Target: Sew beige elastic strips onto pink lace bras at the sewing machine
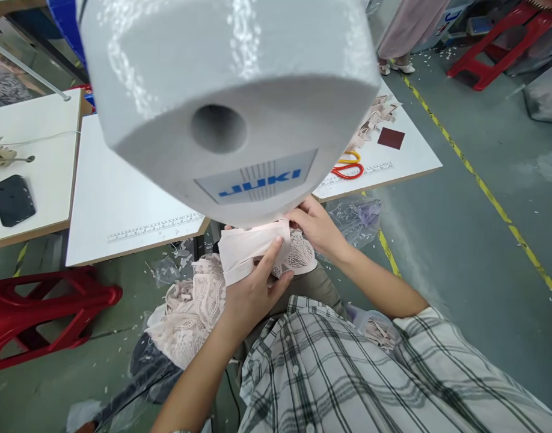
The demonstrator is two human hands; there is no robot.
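A pale pink fabric piece (249, 249) with lace trim is held over my lap, just under the head of a white JUKI sewing machine (222, 96). My left hand (253, 288) grips the fabric from below, fingers wrapped over its edge. My right hand (318, 225) pinches the same piece at its right end, close to the machine. A heap of pink lace pieces (190, 313) lies at my left knee. The machine head hides the needle area and part of the fabric.
White tables (118, 204) with printed rulers stand behind the machine; red and yellow scissors (348, 168), a dark red swatch (391, 138) and fabric strips lie on the right one. A red stool (41, 313) lies on the floor at left. Another person's feet (395, 66) show at the top.
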